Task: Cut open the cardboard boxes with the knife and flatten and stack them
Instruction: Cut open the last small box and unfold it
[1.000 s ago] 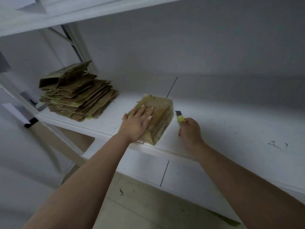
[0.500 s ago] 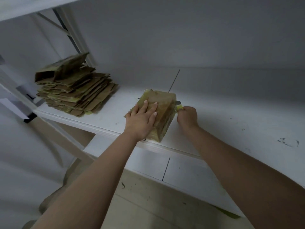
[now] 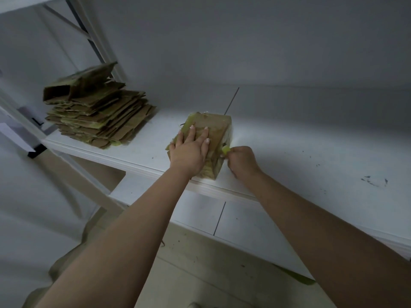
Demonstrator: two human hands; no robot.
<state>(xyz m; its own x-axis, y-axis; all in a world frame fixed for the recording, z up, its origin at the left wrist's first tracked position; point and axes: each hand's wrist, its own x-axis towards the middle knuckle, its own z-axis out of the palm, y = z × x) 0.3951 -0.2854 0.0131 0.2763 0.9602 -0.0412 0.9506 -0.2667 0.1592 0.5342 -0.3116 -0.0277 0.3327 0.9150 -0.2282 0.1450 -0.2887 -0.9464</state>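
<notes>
My right hand (image 3: 241, 161) has its fingers curled around the one knife (image 3: 225, 149), just beside the box's right side. My left hand (image 3: 189, 150) presses spread fingers flat on the one box (image 3: 216, 127), whose long axis runs away from me. Farther left lies one stack (image 3: 97, 114) on the shelf (image 3: 300, 152).

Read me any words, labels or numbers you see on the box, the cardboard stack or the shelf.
None can be read.
Taped box: brown tape, no print visible.
Flattened cardboard stack: no lettering visible.
White shelf: only dark scuff marks, not writing.
</notes>
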